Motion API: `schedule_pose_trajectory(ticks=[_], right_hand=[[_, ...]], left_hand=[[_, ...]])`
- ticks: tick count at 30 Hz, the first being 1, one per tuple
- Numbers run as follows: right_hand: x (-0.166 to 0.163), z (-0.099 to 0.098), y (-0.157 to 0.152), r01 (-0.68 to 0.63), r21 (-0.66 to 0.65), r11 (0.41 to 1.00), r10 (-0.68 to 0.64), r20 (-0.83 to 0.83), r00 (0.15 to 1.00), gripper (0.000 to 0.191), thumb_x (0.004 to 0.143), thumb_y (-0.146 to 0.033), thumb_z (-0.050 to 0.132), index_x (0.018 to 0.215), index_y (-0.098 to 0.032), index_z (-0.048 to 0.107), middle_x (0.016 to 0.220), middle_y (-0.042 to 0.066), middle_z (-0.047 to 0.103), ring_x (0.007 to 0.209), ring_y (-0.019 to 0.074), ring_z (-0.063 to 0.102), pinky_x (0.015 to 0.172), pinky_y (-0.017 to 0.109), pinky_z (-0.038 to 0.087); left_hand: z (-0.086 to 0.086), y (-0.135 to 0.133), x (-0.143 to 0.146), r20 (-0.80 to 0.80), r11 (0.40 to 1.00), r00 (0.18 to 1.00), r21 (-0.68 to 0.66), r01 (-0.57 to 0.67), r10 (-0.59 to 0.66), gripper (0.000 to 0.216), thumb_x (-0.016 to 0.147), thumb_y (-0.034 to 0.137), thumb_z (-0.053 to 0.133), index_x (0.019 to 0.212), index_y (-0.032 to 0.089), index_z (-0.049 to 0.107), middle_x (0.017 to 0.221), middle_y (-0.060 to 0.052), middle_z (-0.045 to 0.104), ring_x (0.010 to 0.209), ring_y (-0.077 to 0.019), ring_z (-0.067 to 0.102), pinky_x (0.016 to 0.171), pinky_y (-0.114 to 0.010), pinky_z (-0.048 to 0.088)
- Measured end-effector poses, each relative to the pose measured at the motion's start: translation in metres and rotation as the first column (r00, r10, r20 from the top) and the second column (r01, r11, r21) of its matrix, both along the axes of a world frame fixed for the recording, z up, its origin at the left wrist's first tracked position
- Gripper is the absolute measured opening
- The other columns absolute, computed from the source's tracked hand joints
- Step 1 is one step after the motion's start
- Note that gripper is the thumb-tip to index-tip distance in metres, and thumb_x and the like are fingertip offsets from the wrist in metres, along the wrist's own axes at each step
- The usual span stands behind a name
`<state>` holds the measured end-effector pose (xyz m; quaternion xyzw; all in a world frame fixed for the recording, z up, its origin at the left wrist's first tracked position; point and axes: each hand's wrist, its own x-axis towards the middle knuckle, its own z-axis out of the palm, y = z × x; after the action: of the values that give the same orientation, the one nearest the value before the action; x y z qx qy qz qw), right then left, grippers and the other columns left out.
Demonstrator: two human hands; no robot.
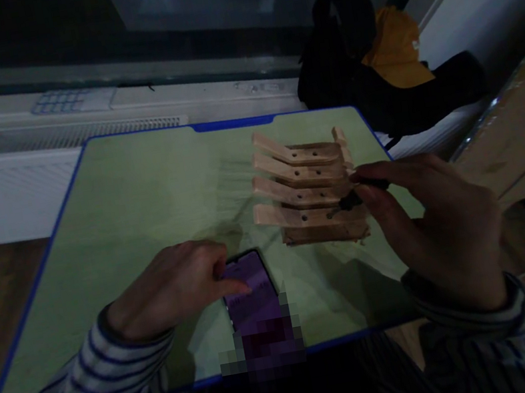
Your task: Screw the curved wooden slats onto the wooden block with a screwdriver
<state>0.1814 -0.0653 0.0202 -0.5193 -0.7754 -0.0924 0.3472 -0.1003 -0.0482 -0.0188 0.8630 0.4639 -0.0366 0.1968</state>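
A wooden piece (286, 187) stands at the right of the green board, with several parallel bent slats, each sloping up at its left end and pierced by small holes. My right hand (434, 220) pinches a small dark tool (349, 200) between thumb and fingers. The tool's thin tip is at a hole in the nearest slat; whether it goes in, I cannot tell. My left hand (181, 282) hovers by a phone (251, 286), its thumb stretched over the lit purple screen and its other fingers curled and partly hidden. The phone's near end is blurred out.
The green board (140, 191) has a blue rim and lies over my lap. Behind it run a white radiator (11, 186) and a sill with a checked cloth (73, 101). A black bag (346, 66) and a yellow cap (396, 47) sit back right, beside a cardboard box (516, 111).
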Motion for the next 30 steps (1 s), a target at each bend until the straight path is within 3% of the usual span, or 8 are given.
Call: schedule_pose_trajectory(ticks=[4,7,11,15,19,24,30], right_hand=[[-0.001,0.0,0.0,0.004,-0.018,1.0,-0.003,0.003,1.0,0.021,0.079,-0.02,0.064,0.1,-0.022,0.062,0.091,0.002,0.069,0.081,0.0168,0.063,0.075,0.031,0.05],[-0.001,0.0,0.0,-0.011,-0.022,1.0,0.011,-0.01,1.0,0.021,0.08,-0.02,0.063,0.1,-0.022,0.062,0.091,0.002,0.069,0.08,0.0162,0.063,0.074,0.031,0.05],[0.003,0.003,0.001,-0.046,-0.053,0.998,0.048,0.024,0.999,0.023,0.08,-0.021,0.062,0.104,-0.021,0.061,0.092,0.003,0.069,0.083,0.0166,0.063,0.075,0.031,0.05],[0.009,0.007,0.001,-0.11,-0.107,0.988,0.115,0.05,0.992,0.031,0.082,-0.02,0.059,0.113,-0.019,0.058,0.099,0.005,0.068,0.089,0.0171,0.061,0.078,0.032,0.05],[0.009,0.005,0.002,-0.118,-0.045,0.992,0.121,0.072,0.99,0.028,0.08,-0.018,0.062,0.109,-0.02,0.06,0.094,0.003,0.069,0.084,0.0156,0.061,0.076,0.031,0.051],[0.006,-0.001,0.004,-0.099,0.033,0.995,0.095,0.102,0.99,0.027,0.077,-0.017,0.065,0.104,-0.018,0.06,0.088,0.004,0.069,0.08,0.0165,0.062,0.074,0.032,0.052],[0.004,-0.003,0.002,-0.077,0.052,0.996,0.071,0.099,0.993,0.027,0.077,-0.018,0.065,0.104,-0.019,0.059,0.085,0.005,0.069,0.08,0.0182,0.061,0.072,0.034,0.053]], left_hand=[[-0.012,0.002,-0.003,0.076,1.0,0.997,0.025,0.018,-0.02,0.035,0.077,0.053,0.058,0.063,0.021,0.056,0.055,0.004,0.058,0.047,-0.0102,0.051,0.043,-0.023,0.027],[-0.012,0.003,-0.004,0.082,1.0,0.997,-0.002,-0.012,0.012,0.035,0.082,0.05,0.053,0.061,0.021,0.055,0.054,0.004,0.056,0.047,-0.0099,0.05,0.044,-0.024,0.028],[0.006,0.006,0.007,0.258,1.0,0.966,-0.011,-0.004,0.006,0.032,0.084,0.048,0.051,0.066,0.022,0.056,0.058,0.005,0.057,0.05,-0.009,0.051,0.046,-0.022,0.033],[0.036,0.017,0.039,0.431,0.97,0.889,0.235,0.055,-0.155,0.017,0.088,0.034,0.051,0.088,0.022,0.062,0.077,0.003,0.065,0.072,-0.01,0.06,0.065,-0.02,0.043],[0.048,0.036,0.073,0.418,0.934,0.864,0.324,0.149,-0.282,0.019,0.088,0.029,0.052,0.098,0.02,0.065,0.098,0.0,0.067,0.095,-0.0147,0.06,0.084,-0.025,0.044],[0.041,0.052,0.097,0.469,0.955,0.838,0.232,0.186,-0.278,0.016,0.085,0.024,0.056,0.093,0.018,0.069,0.094,-0.002,0.069,0.091,-0.0156,0.062,0.083,-0.027,0.046],[0.039,0.057,0.103,0.477,0.956,0.829,0.188,0.227,-0.291,0.014,0.084,0.023,0.056,0.084,0.018,0.07,0.086,-0.001,0.07,0.083,-0.014,0.064,0.075,-0.025,0.047]])
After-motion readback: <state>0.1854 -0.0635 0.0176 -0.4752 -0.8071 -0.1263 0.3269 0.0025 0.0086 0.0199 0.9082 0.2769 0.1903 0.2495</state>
